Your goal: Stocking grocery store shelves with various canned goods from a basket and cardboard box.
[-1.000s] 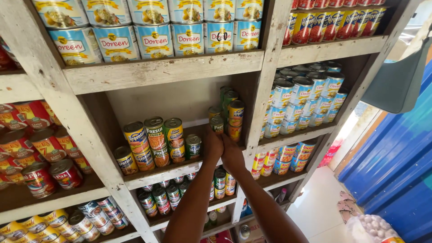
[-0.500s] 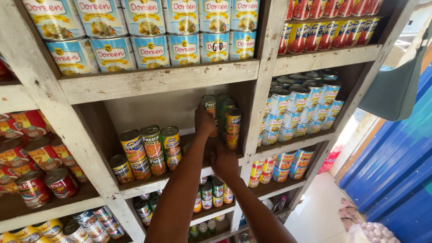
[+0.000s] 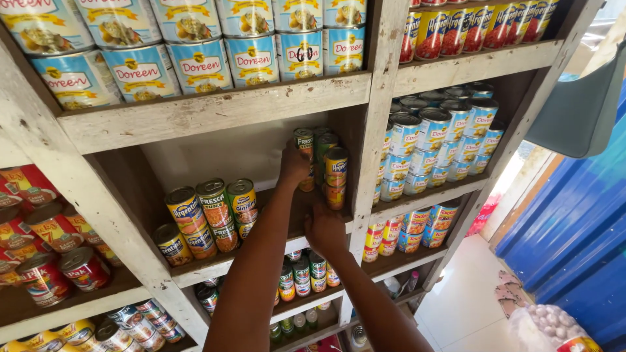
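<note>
Fingers of the left hand (image 3: pixel 293 166) wrap a green-labelled tin can (image 3: pixel 304 145) atop the stack at the wooden shelf's (image 3: pixel 261 251) right end. Right hand (image 3: pixel 325 229) rests lower, apparently empty, at the shelf's front edge beside a yellow tin can (image 3: pixel 336 167).

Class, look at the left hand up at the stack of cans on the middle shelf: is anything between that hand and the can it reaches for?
Nothing visible. The left hand is already on the upper green-labelled can of the stack at the shelf's right end. The yellow can stands beside it, to the right, not in between. The right hand rests lower, at the shelf edge.
</note>
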